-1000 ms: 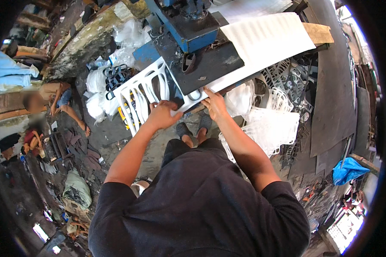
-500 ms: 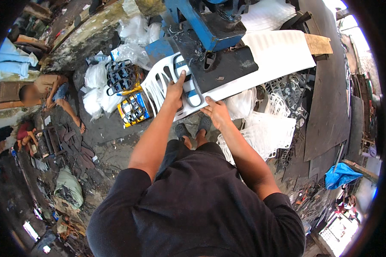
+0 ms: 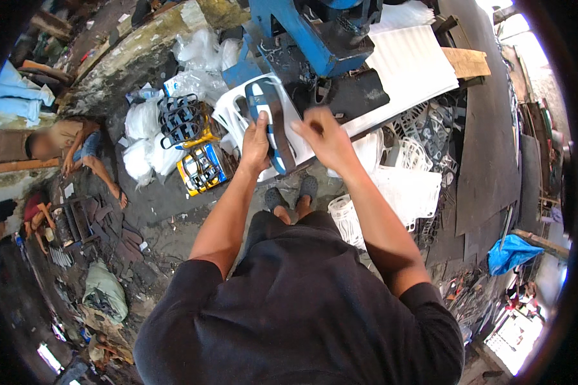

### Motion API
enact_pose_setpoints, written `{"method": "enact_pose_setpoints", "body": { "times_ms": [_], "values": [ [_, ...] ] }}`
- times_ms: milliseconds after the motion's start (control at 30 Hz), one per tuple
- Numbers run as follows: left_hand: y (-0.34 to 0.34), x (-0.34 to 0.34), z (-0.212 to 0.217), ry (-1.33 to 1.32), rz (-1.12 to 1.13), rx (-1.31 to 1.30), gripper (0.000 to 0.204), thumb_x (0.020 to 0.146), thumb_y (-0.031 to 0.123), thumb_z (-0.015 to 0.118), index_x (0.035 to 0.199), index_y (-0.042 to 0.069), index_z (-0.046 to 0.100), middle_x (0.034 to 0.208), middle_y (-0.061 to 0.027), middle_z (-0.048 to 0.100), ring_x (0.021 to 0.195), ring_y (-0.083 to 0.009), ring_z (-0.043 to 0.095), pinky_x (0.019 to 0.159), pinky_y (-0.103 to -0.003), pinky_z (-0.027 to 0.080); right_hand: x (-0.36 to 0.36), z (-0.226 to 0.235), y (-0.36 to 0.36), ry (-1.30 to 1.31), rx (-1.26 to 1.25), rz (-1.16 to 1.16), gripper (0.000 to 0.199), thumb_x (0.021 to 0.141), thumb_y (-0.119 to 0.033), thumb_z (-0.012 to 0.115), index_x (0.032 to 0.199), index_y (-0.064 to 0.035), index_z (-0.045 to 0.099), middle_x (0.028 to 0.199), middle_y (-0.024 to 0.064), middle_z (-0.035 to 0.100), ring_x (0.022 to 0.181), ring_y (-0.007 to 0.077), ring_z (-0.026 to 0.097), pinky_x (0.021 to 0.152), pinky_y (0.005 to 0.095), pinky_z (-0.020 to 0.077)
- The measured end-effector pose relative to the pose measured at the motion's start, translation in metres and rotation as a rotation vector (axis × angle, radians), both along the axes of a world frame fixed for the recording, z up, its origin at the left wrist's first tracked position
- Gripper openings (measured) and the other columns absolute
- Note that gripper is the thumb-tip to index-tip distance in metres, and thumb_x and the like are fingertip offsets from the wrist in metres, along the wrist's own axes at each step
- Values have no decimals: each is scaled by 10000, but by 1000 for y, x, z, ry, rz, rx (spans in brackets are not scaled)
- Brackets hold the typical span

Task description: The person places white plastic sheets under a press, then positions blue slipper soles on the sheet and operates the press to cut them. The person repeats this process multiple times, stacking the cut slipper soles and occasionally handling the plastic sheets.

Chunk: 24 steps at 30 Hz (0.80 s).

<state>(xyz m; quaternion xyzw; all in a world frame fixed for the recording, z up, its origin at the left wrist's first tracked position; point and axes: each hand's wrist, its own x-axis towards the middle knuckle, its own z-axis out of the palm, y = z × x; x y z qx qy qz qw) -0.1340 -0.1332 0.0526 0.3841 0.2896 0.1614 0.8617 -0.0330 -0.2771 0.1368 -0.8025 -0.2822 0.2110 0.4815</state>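
A sole-shaped cutting die [image 3: 259,97], dark-rimmed with blue strips across it, lies at a slant on a white foam sheet [image 3: 236,128] with long cut-out holes. My left hand [image 3: 255,146] grips the die near its middle, thumb on top; its other fingers are mostly hidden. Just right of the die is my right hand [image 3: 327,138], raised over the sheet, thumb apart and fingers bent, slightly blurred. I see nothing in it. Beyond both hands stands a blue press [image 3: 331,54] with a black pad [image 3: 359,96] under its head. A smaller loop-shaped die [image 3: 320,92] rests on the pad.
Stacked white foam sheets [image 3: 408,61] lie right of the press. Cut-out white scraps [image 3: 404,192] hang below them. Dark strap pieces [image 3: 183,115], a yellow-blue box [image 3: 202,168] and plastic bags [image 3: 146,122] are at the left. A person [image 3: 87,141] sits far left.
The die has turned and shifted left and up, with my left hand on it. My right hand has left the sheet's near edge and risen, fingers now bent.
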Motion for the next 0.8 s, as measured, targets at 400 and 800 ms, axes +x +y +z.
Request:
{"method": "enact_pose_setpoints", "body": {
  "times_ms": [400,800],
  "values": [
    [25,20,-30,80,89,63,332,962,386,634,943,59,574,732,-19,594,724,-124,590,665,-262,475,7,92,18,-284,0,17,366,897,-241,654,1211,-73,570,1079,236,659,988,414,638,834,459,492],
    [-112,2,63,-118,-287,1095,987,686,98,831,1466,-3,236,1446,-276,372,1301,-447,439,1047,-454,418,-16,46,-81,-100,-8,-316,363,901,-109,636,1242,-90,512,936,241,687,873,390,692,748,428,523]
  ]
}}
